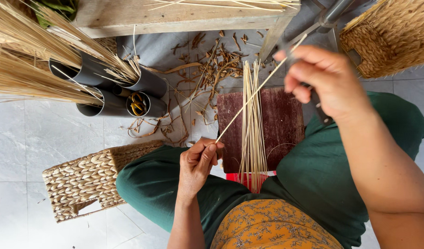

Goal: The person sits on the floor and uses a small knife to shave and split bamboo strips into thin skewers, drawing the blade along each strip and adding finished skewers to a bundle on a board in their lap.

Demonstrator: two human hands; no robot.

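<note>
Stick: thin pale sliver (249, 99), running slantwise from your left hand (198, 161) up to your right hand (325, 80), above the dark red board (281, 129).
Grip: your left fingers pinch the lower end tight; your right hand is closed around a dark-handled tool (320, 108), and the upper end of the stick meets it there.
Handling: probably light, springy and quick to snap; judge the ends the safest hold.
Bundle: more pale sticks (253, 138) lie lengthwise on the board, just under the held one.
Floor: curled brown shavings (207, 74) scattered ahead of the board.
Left side: dark tubes (147, 83) stuffed with straw, well apart; woven basket (83, 180) beside your knee.
Right side: second woven basket (391, 37), near your right hand.
Crowding: wooden bench leg (274, 34) stands close above the stick's upper end.
</note>
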